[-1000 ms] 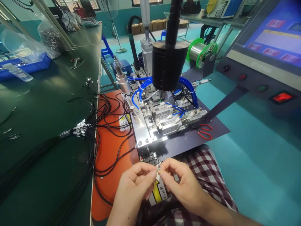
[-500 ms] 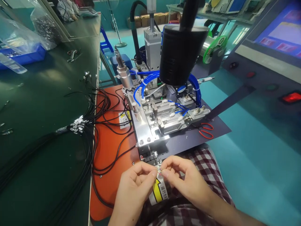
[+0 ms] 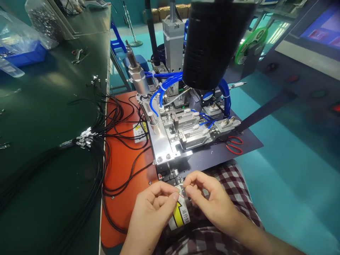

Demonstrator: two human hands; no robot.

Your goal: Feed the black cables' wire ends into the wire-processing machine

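Low in the middle of the head view, my left hand pinches thin coloured wires between thumb and forefinger. Fine red and pale strands, the wires, show in the small gap between my hands. My right hand is closed too, its thumb and fingertips pinching the other end of these strands. Where exactly they end is hidden by the fingers. Just beneath my hands lies a white label with a yellow arrow. Directly ahead stands a metal machine with cylinders and blue air tubes.
Black cables with bundled metal ends spread over the dark green table and orange base. A black nozzle hangs above the machine. Red-handled cutters lie at right. A blue tray stands far left.
My right hand has shifted slightly right and up, away from my left, so more of the wires shows between the fingertips. The camera view has shifted slightly.
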